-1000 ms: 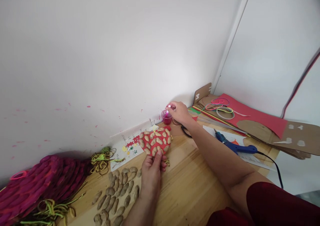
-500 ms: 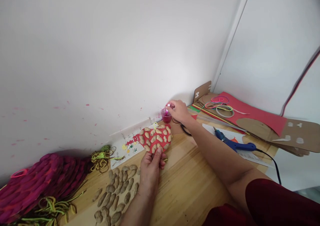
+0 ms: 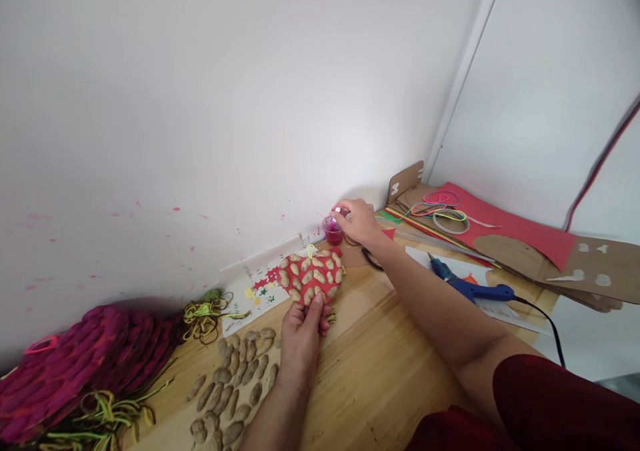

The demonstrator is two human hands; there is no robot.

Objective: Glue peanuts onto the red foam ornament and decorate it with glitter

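Note:
My left hand (image 3: 301, 331) pinches the lower tip of a red card piece covered with peanuts (image 3: 314, 276), its face turned up toward me. A short yellow-green loop stands at its top edge. Beyond it, by the wall, my right hand (image 3: 356, 219) is closed over a small clear cup of pink-red paint (image 3: 333, 233). Between its fingers shows the white end of a slim tool (image 3: 337, 210) that reaches into the cup; its lower part is hard to make out. Loose peanuts (image 3: 235, 378) lie on the table beside my left forearm.
Magenta-painted peanut-covered pieces (image 3: 65, 364) are stacked at the left beside yellow-green yarn (image 3: 203, 318). Small paper stars lie on a white sheet (image 3: 235, 321). A blue glue gun (image 3: 470, 288) with a cord rests at the right, near stacked cardboard and red paper (image 3: 500, 221).
Both hands keep nearly the same place and hold. The whole view has shifted very slightly.

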